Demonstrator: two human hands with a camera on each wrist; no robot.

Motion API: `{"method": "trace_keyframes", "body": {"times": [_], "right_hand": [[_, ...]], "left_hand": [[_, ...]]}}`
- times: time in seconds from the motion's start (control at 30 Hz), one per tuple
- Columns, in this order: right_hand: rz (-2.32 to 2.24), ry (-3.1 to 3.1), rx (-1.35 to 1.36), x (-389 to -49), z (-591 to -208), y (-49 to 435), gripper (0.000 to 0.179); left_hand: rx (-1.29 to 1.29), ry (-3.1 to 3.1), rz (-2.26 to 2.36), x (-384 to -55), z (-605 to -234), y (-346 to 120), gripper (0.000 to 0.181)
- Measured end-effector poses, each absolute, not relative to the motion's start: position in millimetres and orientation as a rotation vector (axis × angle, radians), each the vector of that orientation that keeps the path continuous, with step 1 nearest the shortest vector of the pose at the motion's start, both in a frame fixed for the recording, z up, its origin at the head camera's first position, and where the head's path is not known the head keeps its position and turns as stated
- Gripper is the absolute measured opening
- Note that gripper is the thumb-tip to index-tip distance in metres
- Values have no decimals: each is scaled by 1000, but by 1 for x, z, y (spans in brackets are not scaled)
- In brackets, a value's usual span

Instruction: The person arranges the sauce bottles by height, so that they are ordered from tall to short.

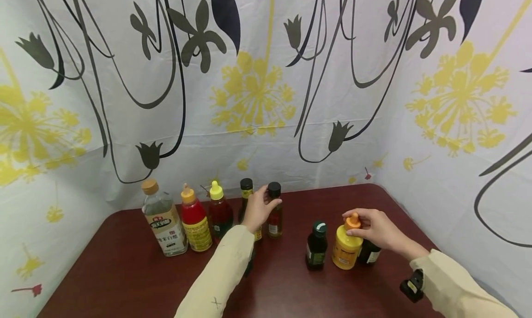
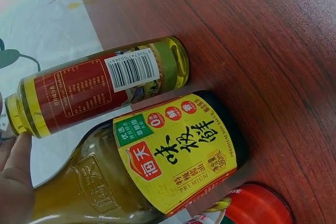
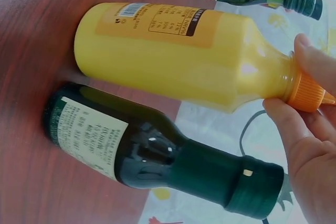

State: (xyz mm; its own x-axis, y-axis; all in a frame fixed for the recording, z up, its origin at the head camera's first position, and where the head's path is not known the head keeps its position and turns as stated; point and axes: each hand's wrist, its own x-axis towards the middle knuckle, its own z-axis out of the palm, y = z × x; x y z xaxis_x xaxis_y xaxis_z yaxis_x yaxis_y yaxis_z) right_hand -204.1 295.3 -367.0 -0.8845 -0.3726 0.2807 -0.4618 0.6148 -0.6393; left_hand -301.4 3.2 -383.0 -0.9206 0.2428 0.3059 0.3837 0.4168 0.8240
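Note:
In the head view my left hand (image 1: pixel 257 210) pinches the neck of a slim oil bottle (image 1: pixel 275 221) with a black cap. Its red label and barcode show in the left wrist view, where the oil bottle (image 2: pixel 105 87) stands beside a soy sauce bottle (image 2: pixel 178 156) with a yellow label. My right hand (image 1: pixel 377 229) holds a yellow squeeze bottle (image 1: pixel 346 249) by its orange cap, thumb and fingers around it. Dark green bottles flank it: an olive oil bottle (image 1: pixel 317 246) on the left and another dark bottle (image 3: pixel 142 140), partly behind my hand in the head view.
Left of my left hand stand a clear white-vinegar bottle (image 1: pixel 166 223), a red squeeze bottle (image 1: pixel 195 221) with an orange cap and a dark red one (image 1: pixel 220 214) with a yellow cap. The dark red table (image 1: pixel 124 272) meets a patterned cloth (image 1: pixel 257 156) behind.

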Motion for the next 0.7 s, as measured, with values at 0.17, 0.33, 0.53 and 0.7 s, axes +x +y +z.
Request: {"method": "trace_keyframes", "body": {"times": [0.17, 0.33, 0.53, 0.7], "right_hand": [[1051, -2726, 702, -210, -357, 294, 36], [1035, -2673, 660, -224, -341, 286, 34], [1084, -2630, 633, -247, -322, 269, 36], [1116, -2612, 626, -269, -315, 254, 37]], "left_hand": [[-561, -2528, -1502, -301, -383, 4, 57], [-564, -2547, -1485, -302, -384, 3, 60], [-579, -2561, -1484, -303, -384, 1, 57], [-588, -2549, -1491, -303, -384, 3, 58]]}}
